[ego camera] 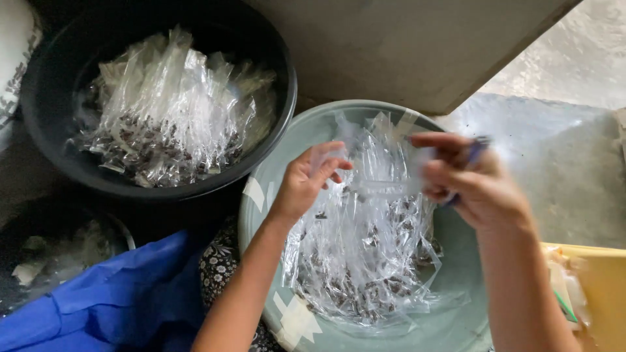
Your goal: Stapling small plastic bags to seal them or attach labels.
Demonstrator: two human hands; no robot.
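Here, above the grey-green basin (261, 215), the left hand (310, 179) pinches the top of a clear packet (365, 189), fingers clamped on it. The blurred right hand (473, 186) grips a small blue tool (476, 151) beside it. The packet seems mid-sealing; finishing likely needs steady alignment. Left of the basin sits a black tub (274, 124) of packets.

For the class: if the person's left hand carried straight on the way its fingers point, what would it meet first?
The left hand points right, toward the clear plastic packet held between both hands, so it would likely meet that first, then the blurred right hand. Depth is hard to judge.
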